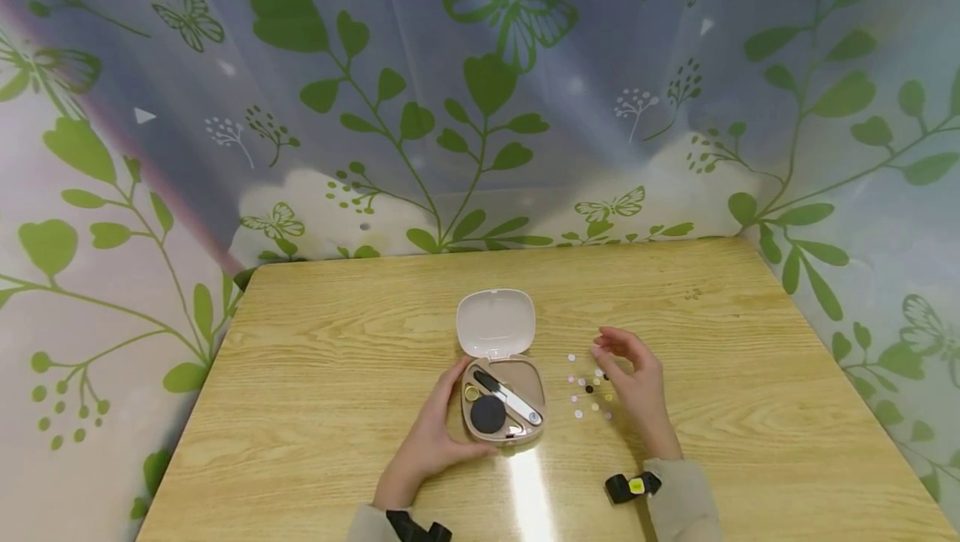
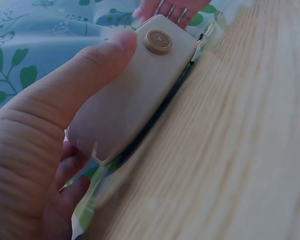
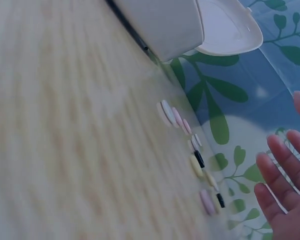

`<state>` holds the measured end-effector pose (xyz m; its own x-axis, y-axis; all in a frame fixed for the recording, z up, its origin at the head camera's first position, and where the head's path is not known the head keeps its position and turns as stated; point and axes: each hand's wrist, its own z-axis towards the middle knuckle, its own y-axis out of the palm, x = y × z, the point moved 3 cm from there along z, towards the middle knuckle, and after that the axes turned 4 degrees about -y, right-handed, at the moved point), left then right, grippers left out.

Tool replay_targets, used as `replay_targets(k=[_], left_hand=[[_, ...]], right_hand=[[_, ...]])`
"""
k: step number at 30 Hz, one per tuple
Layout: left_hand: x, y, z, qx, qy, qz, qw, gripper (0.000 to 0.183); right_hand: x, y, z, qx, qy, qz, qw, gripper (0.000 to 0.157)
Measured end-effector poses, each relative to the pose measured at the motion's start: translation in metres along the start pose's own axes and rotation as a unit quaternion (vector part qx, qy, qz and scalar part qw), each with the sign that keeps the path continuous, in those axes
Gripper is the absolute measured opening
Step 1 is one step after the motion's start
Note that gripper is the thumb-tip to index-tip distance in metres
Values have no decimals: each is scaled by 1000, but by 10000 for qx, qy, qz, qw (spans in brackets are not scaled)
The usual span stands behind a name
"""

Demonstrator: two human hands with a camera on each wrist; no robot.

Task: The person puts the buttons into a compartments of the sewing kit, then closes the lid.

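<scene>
A beige sewing case (image 1: 531,379) lies with its pale lid (image 1: 496,323) raised at the middle of the table. My left hand (image 1: 429,435) grips its left side, thumb against the front near a brown button-shaped catch (image 2: 159,41). Inside are a white-and-black slim tool (image 1: 521,405), a black round disc (image 1: 488,414) and a gold ring-shaped item (image 1: 471,393). To the right, several small buttons (image 1: 589,389) lie scattered in white, pink, yellow and black. Above their right side hovers my right hand (image 1: 637,379), fingers loosely bent, with nothing visible in it.
The wood-grain table (image 1: 322,342) spreads around the case on all sides. Patterned cloth (image 1: 420,108) with green leaves and butterflies hangs behind it and at both sides. Each wrist wears a black camera strap (image 1: 633,486).
</scene>
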<state>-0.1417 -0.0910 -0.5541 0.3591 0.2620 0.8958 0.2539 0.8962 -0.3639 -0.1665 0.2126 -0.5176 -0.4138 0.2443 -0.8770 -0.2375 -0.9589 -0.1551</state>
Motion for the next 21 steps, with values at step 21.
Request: replay_targets(k=[21], left_hand=[[-19, -3, 3, -75, -92, -132, 9998, 119]], right_hand=[[14, 10, 8, -728, -655, -498, 9939, 39]])
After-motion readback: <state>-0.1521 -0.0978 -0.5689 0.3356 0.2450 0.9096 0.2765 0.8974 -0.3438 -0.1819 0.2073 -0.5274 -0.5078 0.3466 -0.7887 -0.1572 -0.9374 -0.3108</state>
